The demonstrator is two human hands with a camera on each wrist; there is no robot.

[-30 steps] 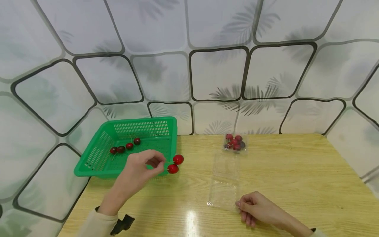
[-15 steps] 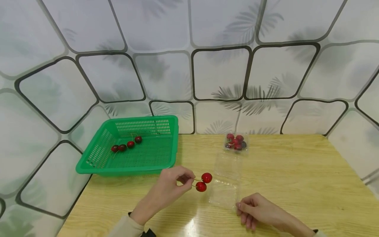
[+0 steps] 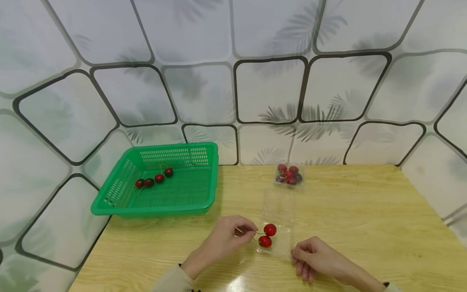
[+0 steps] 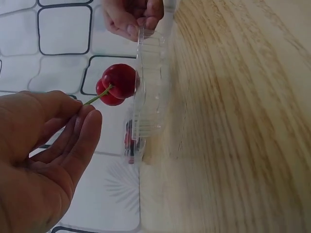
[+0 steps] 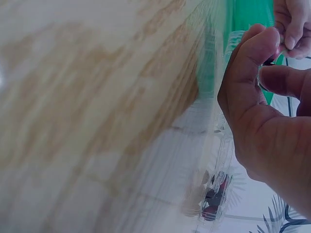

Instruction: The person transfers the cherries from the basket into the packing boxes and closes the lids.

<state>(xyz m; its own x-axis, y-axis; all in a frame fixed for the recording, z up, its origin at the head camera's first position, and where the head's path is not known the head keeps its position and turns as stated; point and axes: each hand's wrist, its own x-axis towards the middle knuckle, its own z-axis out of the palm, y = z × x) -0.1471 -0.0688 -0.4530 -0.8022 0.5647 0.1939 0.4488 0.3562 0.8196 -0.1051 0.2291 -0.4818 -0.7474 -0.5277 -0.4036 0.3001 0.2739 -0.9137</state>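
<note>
My left hand (image 3: 228, 235) pinches the thin green stems of two red cherries (image 3: 270, 230) between thumb and fingertips. The cherries hang over the near half of an open, hinged clear plastic box (image 3: 283, 243) on the table. In the left wrist view the cherries (image 4: 120, 80) are right at the rim of the box (image 4: 151, 92), the stems (image 4: 98, 96) running back to my fingertips. At the box's near right corner, my right hand (image 3: 315, 258) grips the edge between thumb and curled fingers. The box's lid half (image 3: 279, 202) lies flat toward the back.
A green plastic basket (image 3: 189, 209) stands at the left with several dark red cherries (image 3: 148, 182) inside. Behind the open box sits a small clear box (image 3: 289, 184) filled with cherries. A patterned wall (image 3: 270, 93) rises along the back edge of the wooden table (image 3: 365, 211).
My left hand has carried the two cherries from beside the basket rightward and nearer, to over the near half of the open box. My right hand has stayed at the box corner.
</note>
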